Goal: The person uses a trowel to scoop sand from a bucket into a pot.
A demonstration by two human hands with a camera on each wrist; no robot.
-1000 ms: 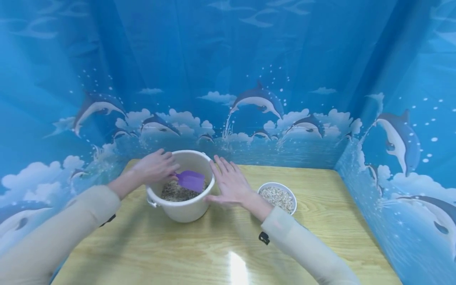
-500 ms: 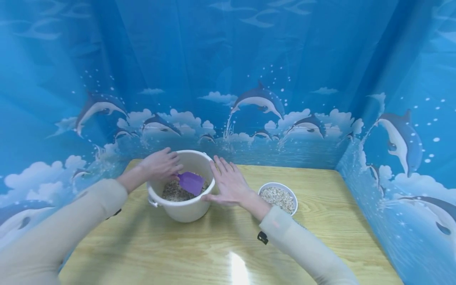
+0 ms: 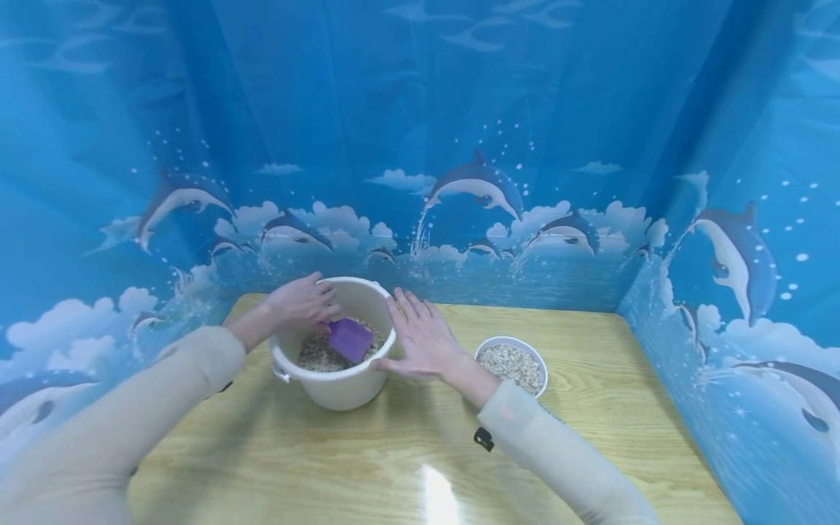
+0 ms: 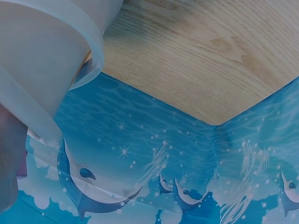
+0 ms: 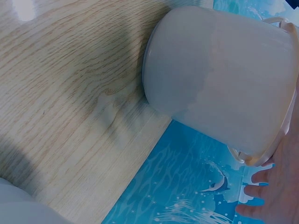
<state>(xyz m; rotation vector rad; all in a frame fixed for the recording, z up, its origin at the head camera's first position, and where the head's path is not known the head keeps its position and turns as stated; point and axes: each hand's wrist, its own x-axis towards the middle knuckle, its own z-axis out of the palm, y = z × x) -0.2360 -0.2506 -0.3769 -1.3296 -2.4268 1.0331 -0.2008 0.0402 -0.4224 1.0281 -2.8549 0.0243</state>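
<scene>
A white bucket (image 3: 341, 390) stands on the table left of the middle, with a layer of brownish loose grains (image 3: 318, 354) at its bottom. Over its left rim reaches my left hand (image 3: 302, 302), gripping a purple scoop (image 3: 350, 340) by the handle, most of which the fingers hide. The scoop's blade lies low inside the bucket, at the grains. My right hand (image 3: 426, 335), fingers straight and spread, rests at the bucket's right rim. In the right wrist view the bucket (image 5: 224, 79) fills the upper right, with the right hand's fingers (image 5: 261, 191) beside its rim.
To the right of the right hand is a white bowl (image 3: 539, 364) filled with pale grains. The wooden table (image 3: 367, 467) ends at a blue dolphin-print curtain (image 3: 420, 182) at the back and sides.
The left hand has shifted slightly to the right, and the scoop blade has tilted and sunk a little closer to the grains. The right hand stays nearly still at the rim.
</scene>
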